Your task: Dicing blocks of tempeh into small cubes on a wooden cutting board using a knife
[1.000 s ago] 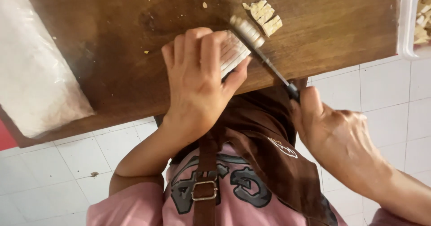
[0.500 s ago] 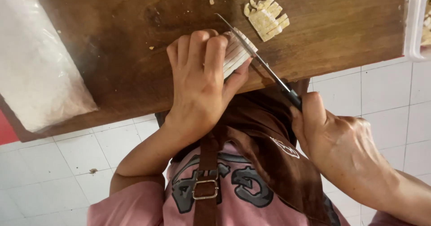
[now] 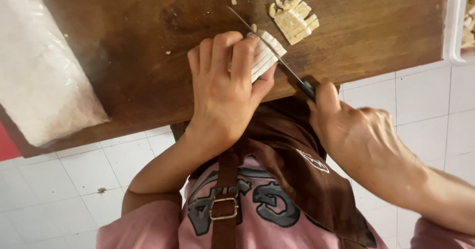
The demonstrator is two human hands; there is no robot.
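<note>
Block: pale sliced block (image 3: 264,56) lies on the dark wooden board (image 3: 138,46), under the fingertips.
Left hand (image 3: 225,90): fingers curled, pressing down on the block.
Right hand (image 3: 356,130): closed round the knife (image 3: 269,51) handle at 4 o'clock from the block; blade against the slices.
Cut pieces (image 3: 294,19): at 1 o'clock, near the block.
Bag (image 3: 39,66): clear plastic, at 9 o'clock, well apart.
</note>
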